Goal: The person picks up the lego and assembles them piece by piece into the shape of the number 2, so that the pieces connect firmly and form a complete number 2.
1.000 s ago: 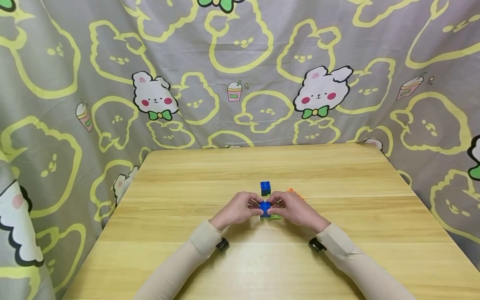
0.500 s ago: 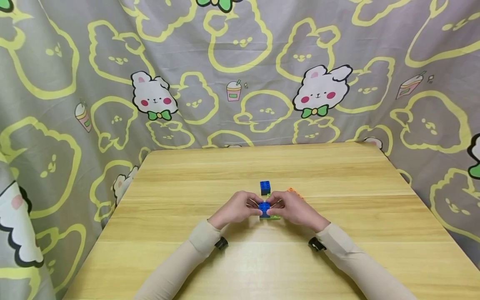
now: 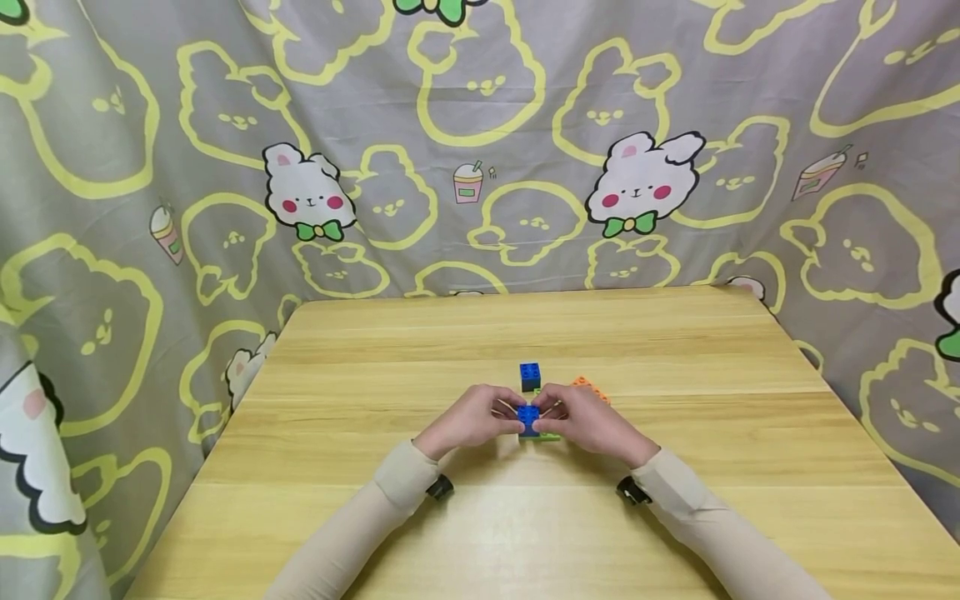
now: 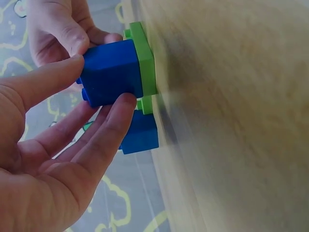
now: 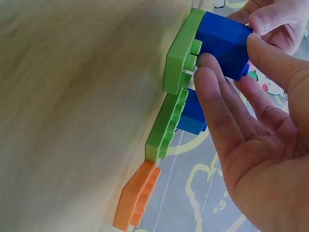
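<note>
My left hand (image 3: 474,414) and right hand (image 3: 585,421) pinch one blue building brick (image 3: 528,413) from its two sides, thumbs nearest me. In the left wrist view that blue brick (image 4: 113,72) sits upright against a light green flat brick (image 4: 147,63), studs facing away from the table. From the right wrist, bare studs show on the green flat brick (image 5: 178,58) beside the blue one. Whether the two are fully pressed together I cannot tell. Just beyond the hands stands a second blue brick (image 3: 530,375), on another green flat brick (image 5: 161,125).
An orange flat brick (image 3: 592,388) lies behind my right hand, near the far green one. All the pieces rest on a wooden table (image 3: 480,533). A patterned grey curtain (image 3: 465,225) hangs along the table's back and sides.
Both hands keep their grip on the blue brick and have shifted very slightly left with it. A little more of the orange flat brick shows past the right hand.
</note>
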Tool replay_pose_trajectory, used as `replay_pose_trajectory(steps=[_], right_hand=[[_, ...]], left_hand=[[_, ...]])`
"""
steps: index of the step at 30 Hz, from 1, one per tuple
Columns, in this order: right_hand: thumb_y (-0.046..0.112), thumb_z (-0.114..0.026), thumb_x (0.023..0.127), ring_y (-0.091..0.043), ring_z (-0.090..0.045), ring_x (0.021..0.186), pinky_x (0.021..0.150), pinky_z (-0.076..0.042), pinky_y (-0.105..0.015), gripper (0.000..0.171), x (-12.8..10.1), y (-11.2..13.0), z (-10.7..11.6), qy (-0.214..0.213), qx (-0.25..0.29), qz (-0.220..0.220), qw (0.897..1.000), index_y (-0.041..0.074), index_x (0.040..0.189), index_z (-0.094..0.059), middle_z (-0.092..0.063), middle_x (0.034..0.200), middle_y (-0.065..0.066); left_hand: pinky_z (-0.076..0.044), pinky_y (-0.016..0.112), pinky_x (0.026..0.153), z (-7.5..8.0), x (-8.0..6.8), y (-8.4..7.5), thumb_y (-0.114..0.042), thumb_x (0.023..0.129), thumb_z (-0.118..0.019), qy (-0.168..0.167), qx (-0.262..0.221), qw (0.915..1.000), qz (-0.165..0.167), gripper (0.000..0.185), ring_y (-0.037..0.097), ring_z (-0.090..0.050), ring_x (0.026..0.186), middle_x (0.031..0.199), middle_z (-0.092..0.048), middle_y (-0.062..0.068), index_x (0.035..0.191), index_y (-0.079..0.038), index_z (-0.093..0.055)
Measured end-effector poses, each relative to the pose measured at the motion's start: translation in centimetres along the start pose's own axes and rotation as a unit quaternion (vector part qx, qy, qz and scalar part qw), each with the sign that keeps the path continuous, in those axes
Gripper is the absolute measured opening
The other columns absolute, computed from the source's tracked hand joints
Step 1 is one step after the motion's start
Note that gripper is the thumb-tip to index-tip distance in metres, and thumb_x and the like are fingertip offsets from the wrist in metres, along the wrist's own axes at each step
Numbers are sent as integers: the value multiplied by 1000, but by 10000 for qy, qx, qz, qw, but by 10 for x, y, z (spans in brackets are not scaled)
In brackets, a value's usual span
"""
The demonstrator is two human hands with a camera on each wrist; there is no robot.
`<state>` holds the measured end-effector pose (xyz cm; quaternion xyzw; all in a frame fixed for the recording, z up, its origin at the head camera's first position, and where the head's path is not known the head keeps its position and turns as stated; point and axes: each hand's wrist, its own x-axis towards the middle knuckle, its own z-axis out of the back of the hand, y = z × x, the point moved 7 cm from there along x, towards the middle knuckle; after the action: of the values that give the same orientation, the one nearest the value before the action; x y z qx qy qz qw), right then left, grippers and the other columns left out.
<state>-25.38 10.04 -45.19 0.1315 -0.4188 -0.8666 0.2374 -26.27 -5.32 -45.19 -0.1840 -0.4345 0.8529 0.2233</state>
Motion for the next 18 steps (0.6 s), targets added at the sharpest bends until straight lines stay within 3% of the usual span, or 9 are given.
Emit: replay_pose_trajectory(steps=[18], right_hand=[[27,-74,97,-17,-72,101,88,-60,-35,28,-2,2,6,-130,-174,-54,9997,10,118,-69,-73,115,-4]], left_hand=[[-60,30,84,2,-1,2,-15,93,-78,-75,-106,9999,14,24,16,-72,99,111,-73,5,114,-8,-70]])
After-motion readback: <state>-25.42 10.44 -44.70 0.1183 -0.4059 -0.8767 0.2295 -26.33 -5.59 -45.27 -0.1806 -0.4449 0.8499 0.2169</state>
